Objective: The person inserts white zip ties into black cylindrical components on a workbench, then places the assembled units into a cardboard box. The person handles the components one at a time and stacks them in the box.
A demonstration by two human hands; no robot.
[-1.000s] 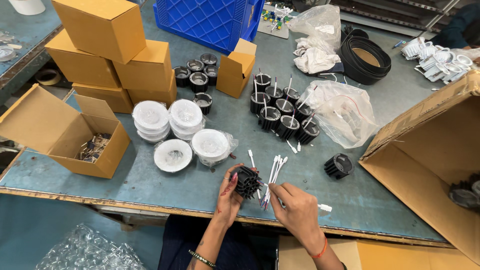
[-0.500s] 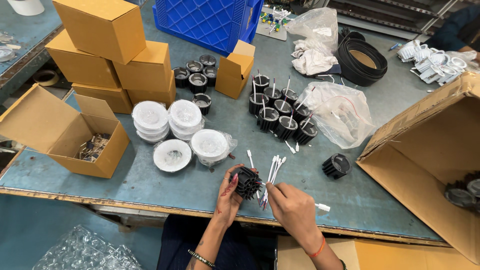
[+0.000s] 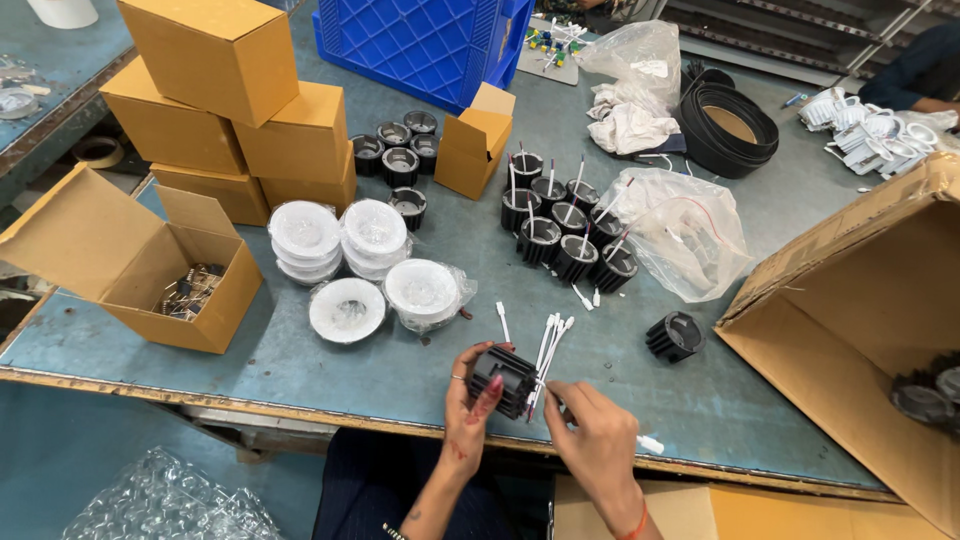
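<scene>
Putting a little wire into a black ribbed part

The left hand (image 3: 470,400) is wrapped tight around the black ribbed part (image 3: 505,378), just over the near edge of the bench (image 3: 300,365). The right hand (image 3: 590,435) pinches a white-tipped wire (image 3: 540,375) against it. Best to hold the part still and push the wire in straight and gently.

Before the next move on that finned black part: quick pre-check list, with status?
1. Left hand grips the black finned housing: ok.
2. Right hand at the white-tipped wires: ok.
3. Wire seated in the housing: cannot tell, fingers hide it.
4. Housing over the table, not past its edge: ok.
5. Spare finned housing apart, on the right-hand side: ok.
</scene>
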